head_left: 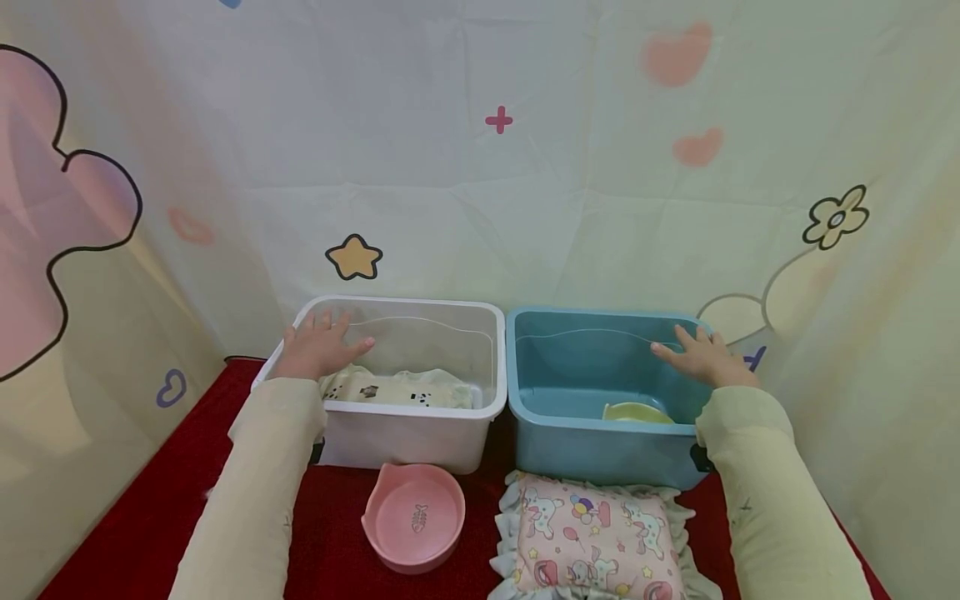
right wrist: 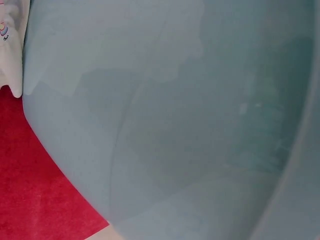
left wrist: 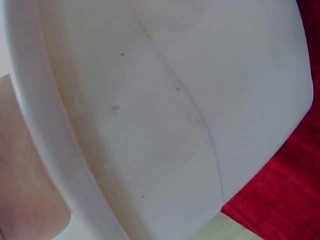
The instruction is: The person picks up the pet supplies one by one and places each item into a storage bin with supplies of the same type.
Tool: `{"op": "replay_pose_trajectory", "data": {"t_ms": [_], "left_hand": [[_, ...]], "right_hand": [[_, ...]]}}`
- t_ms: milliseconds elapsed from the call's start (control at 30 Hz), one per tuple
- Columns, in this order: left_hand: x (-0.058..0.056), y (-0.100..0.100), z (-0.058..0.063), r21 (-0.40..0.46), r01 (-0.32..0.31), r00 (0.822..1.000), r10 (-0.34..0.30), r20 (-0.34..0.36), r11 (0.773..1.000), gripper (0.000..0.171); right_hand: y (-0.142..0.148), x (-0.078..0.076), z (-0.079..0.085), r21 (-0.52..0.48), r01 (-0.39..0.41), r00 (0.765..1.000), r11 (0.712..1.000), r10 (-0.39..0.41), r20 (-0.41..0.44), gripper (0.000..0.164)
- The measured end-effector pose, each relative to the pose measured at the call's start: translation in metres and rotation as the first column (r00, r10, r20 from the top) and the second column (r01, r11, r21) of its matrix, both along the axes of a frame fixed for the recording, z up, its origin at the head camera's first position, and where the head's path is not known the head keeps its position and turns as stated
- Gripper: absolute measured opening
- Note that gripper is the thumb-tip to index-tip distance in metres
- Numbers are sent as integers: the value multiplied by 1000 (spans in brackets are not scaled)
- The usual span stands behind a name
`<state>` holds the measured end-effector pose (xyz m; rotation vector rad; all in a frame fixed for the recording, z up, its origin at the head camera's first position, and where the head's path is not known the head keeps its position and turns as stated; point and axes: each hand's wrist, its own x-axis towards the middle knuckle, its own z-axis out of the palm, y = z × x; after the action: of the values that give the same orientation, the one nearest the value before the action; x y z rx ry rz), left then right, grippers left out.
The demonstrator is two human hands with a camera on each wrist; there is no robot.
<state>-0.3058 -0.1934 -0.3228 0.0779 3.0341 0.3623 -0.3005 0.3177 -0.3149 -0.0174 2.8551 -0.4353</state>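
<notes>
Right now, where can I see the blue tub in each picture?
Head view: the blue tub stands right of the middle, beside the white tub.
Left wrist view: it isn't in this one; the white tub fills most of the picture.
Right wrist view: its side is close up and fills most of the picture.
Shared landmark: the red cloth, below the tubs in the head view, at the right edge in the left wrist view, and lower left in the right wrist view.

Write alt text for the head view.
A person's left grip, fingers spread, is at the left end of a white bin holding printed fabric; the right grip is at the right end of a blue bin holding a yellow item. A pink bowl and ruffled pillow sit in front on red cloth.
</notes>
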Motion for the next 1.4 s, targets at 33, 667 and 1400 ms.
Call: {"op": "replay_pose_trajectory", "data": {"t_ms": [33,667,1400], "left_hand": [[0,0,0,1,1,1000,-1,0,1000,75],[6,-1,-1,-11,-7,1000,7,7,1000,74],[8,-9,-3,-19,-18,1000,18,8,1000,72]], "right_hand": [[0,0,0,1,0,1000,1000,0,3,95],[-1,5,0,-1,14,1000,1000,-14,4,89],[4,6,4,12,-12,1000,1000,11,25,92]]}}
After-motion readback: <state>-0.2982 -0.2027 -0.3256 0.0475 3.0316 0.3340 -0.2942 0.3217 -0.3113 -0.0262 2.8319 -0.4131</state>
